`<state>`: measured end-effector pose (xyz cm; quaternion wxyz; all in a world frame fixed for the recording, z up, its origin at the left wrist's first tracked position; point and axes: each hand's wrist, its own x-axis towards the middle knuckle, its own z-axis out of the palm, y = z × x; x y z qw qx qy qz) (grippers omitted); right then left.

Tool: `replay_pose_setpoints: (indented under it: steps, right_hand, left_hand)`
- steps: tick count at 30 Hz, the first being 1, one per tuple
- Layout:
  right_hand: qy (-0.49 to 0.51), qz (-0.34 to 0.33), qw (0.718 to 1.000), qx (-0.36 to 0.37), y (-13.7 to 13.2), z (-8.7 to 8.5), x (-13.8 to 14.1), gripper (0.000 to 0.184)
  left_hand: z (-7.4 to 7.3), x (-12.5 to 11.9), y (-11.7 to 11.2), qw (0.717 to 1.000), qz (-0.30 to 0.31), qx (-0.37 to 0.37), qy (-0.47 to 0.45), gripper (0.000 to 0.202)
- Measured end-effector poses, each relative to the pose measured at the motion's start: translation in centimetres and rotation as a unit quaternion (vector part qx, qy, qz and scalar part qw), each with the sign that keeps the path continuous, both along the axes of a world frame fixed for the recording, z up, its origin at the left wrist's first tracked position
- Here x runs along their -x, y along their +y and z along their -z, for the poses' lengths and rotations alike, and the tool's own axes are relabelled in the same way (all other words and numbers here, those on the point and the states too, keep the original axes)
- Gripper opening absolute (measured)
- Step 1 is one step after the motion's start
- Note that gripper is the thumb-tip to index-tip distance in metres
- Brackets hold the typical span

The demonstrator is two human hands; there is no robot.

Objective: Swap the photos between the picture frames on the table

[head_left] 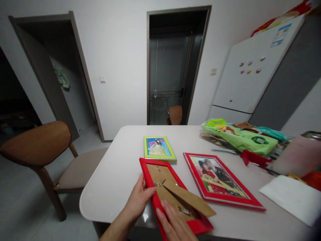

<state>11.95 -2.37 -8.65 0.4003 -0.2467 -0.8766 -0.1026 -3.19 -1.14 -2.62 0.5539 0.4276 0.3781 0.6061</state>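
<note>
A red picture frame (164, 197) is tilted above the near edge of the table, its brown backing towards me. The backing's stand flap (190, 197) sticks out to the right, and small metal clips show on the back. My left hand (137, 197) grips the frame's left side, thumb on the red border. Lower down, my right hand (175, 222) has its fingers over the lower left border and backing; its thumb is hidden. Beyond lies a green-framed picture (157, 148), face up. Another red-framed picture (218, 180) lies face up to the right.
On the right of the white table (107, 190) are a green packet (248, 135), a red-handled tool (254, 160), a large pinkish jar (298, 154) and a white tissue (293, 197). A wooden chair (40, 144) stands left. A white fridge (248, 77) is behind.
</note>
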Motion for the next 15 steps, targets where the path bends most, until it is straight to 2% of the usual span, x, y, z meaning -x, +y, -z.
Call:
replay_pose_setpoints:
  steps: [2,4,6,9,12,15]
  right_hand:
    - [-0.036,0.005,0.999,-0.037,0.4,0.5,0.7,0.045]
    - [-0.072,0.013,0.994,-0.083,0.8,1.0,1.6,0.046]
    - [-0.089,0.019,0.989,-0.113,1.2,1.6,2.6,0.045]
    - [-0.074,0.014,0.992,-0.103,1.2,1.9,3.8,0.038]
    - [-0.045,-0.014,0.997,-0.060,0.9,1.0,3.9,0.033]
    - [-0.038,-0.036,0.999,-0.012,1.2,-1.4,2.1,0.034]
  left_hand:
    - [1.0,0.6,0.4,0.998,-0.029,-0.006,0.050,0.053]
    - [1.9,1.3,0.8,0.988,-0.066,-0.003,0.142,0.056]
    - [2.7,2.0,1.1,0.965,-0.089,0.015,0.246,0.059]
    - [3.4,2.6,1.2,0.921,-0.111,0.037,0.372,0.061]
    - [3.8,2.7,1.1,0.887,-0.139,0.042,0.438,0.062]
    - [4.2,2.6,1.0,0.872,-0.158,0.037,0.462,0.062]
